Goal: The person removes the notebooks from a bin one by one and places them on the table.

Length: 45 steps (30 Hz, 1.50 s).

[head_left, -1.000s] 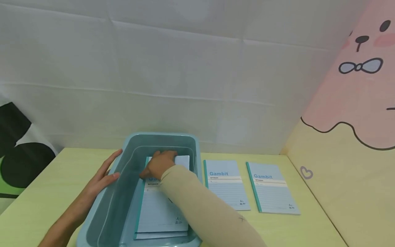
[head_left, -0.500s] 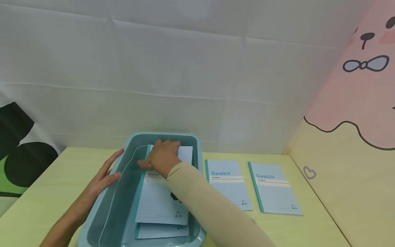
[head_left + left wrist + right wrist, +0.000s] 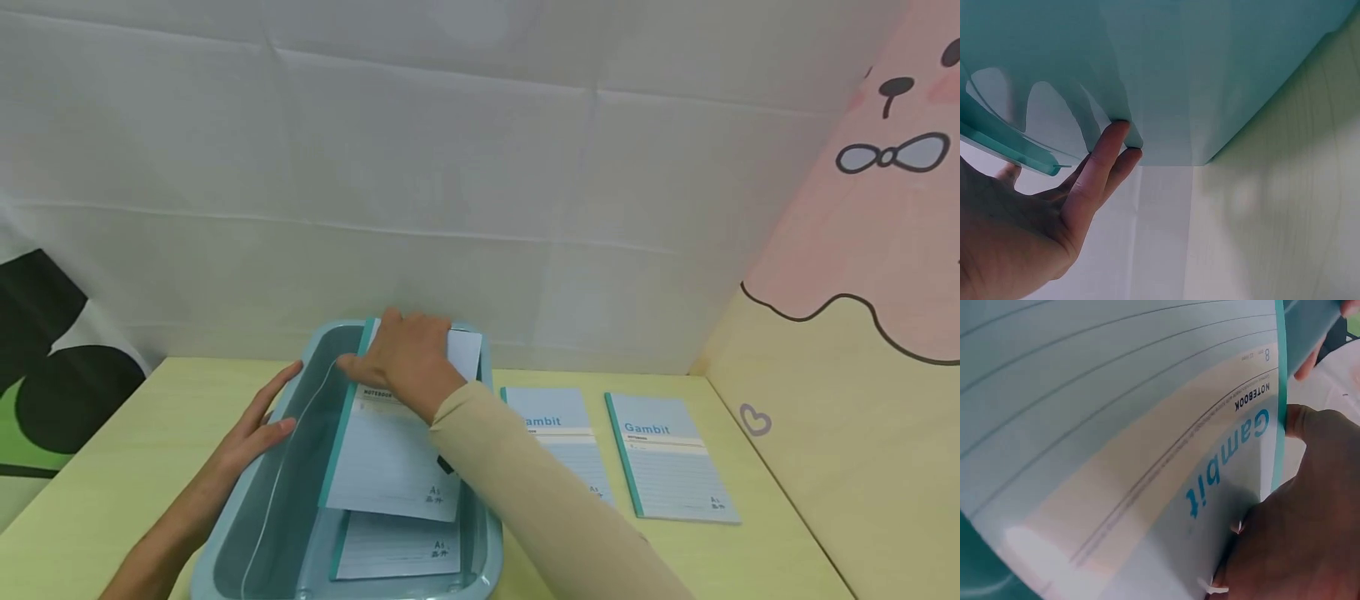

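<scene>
My right hand (image 3: 411, 360) grips a light blue Gambit notebook (image 3: 397, 467) by its upper end, thumb at the teal spine. This notebook is raised and tilted inside the blue plastic bin (image 3: 247, 508), its top near the far rim. In the right wrist view the held notebook (image 3: 1135, 425) bends slightly. Under it, a second notebook (image 3: 397, 546) lies on the bin's floor, partly hidden. My left hand (image 3: 236, 454) rests against the bin's left side. From the left wrist, the left hand's (image 3: 1066, 212) fairly straight fingers touch the outer wall.
Two more Gambit notebooks, one nearer the bin (image 3: 562, 442) and one farther right (image 3: 671, 458), lie on the pale yellow table (image 3: 757, 550). A white sheet (image 3: 450, 167) hangs behind, and a printed panel (image 3: 847, 417) borders the right side.
My right hand has lifted the top notebook and drawn it toward the bin's far end, uncovering more of the one beneath. The left hand stays at the rim.
</scene>
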Each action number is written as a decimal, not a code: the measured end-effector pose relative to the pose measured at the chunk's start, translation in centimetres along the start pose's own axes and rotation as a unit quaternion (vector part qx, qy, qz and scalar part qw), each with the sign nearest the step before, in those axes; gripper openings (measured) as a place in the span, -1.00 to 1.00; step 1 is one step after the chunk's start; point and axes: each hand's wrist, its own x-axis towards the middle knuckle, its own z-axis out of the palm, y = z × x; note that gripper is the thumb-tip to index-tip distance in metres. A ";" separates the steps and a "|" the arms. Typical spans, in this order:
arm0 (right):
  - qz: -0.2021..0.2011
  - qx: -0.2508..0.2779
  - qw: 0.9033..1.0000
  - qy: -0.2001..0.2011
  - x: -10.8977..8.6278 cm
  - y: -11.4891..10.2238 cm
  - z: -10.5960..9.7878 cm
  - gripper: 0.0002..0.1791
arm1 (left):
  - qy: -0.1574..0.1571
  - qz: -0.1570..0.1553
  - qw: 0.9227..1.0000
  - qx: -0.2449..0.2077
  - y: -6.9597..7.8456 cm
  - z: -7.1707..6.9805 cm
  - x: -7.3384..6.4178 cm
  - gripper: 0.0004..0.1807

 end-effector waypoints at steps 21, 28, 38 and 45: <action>0.004 0.085 0.996 -0.015 -0.4 3.5 -4.1 -0.08 | 0.004 -0.003 1.000 0.005 -0.3 0.2 0.1 -0.29; -0.005 0.133 0.990 -0.050 -0.3 5.3 -4.3 -0.05 | 0.002 0.002 1.000 0.005 -0.5 0.0 -0.1 -0.29; -0.004 0.115 0.993 -0.027 0.3 8.2 -2.7 -0.09 | 0.001 0.006 1.000 -0.005 -0.2 0.1 -0.3 -0.30; -0.054 0.087 0.992 0.077 0.3 11.4 -0.1 -0.05 | 0.007 0.006 1.000 0.003 -0.2 0.2 -0.4 -0.30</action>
